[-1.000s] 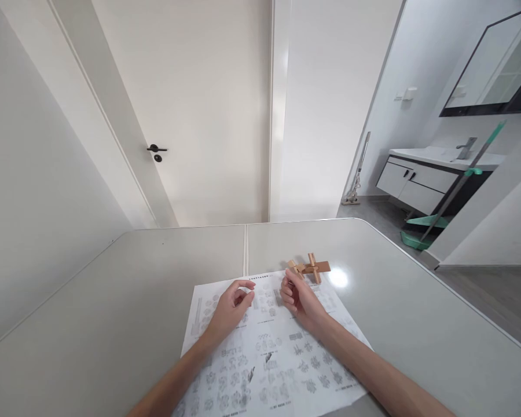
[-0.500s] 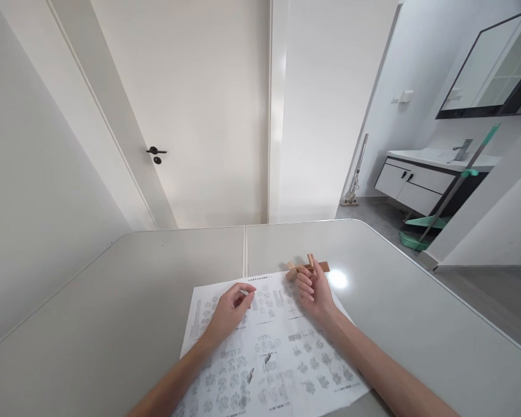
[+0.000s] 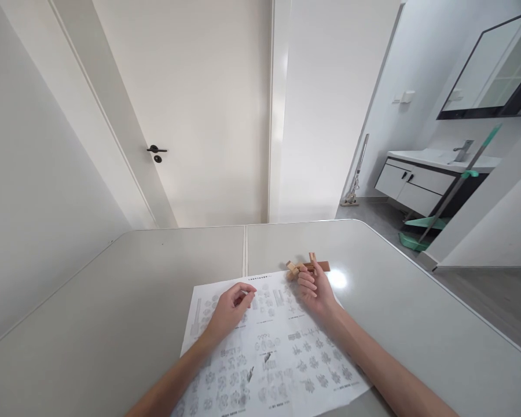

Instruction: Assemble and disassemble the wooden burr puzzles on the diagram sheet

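Note:
My right hand (image 3: 315, 289) has its fingers curled, with thumb and forefinger at a small upright wooden block (image 3: 312, 256). Other notched-looking wooden blocks (image 3: 322, 266) lie around and behind its fingertips, partly hidden by them, at the paper's far edge. My left hand (image 3: 232, 304) rests over the upper left of the printed sheet (image 3: 260, 327), fingers bent and thumb close to the fingertips; whether anything is between them is hidden. Small grey diagrams and lines of print cover the sheet, which lies flat under both forearms.
The grey table (image 3: 91, 307) has a seam (image 3: 245, 249) running toward its far edge. Beyond it stands a white door (image 3: 200, 116) with a black handle (image 3: 156, 150). At right are a sink cabinet (image 3: 417, 179), a mop (image 3: 358, 174) and a green dustpan (image 3: 412, 240).
My right hand's fingers have shifted slightly, and more of the wooden blocks at their left shows. The upright block has moved a little. My left hand stays almost still.

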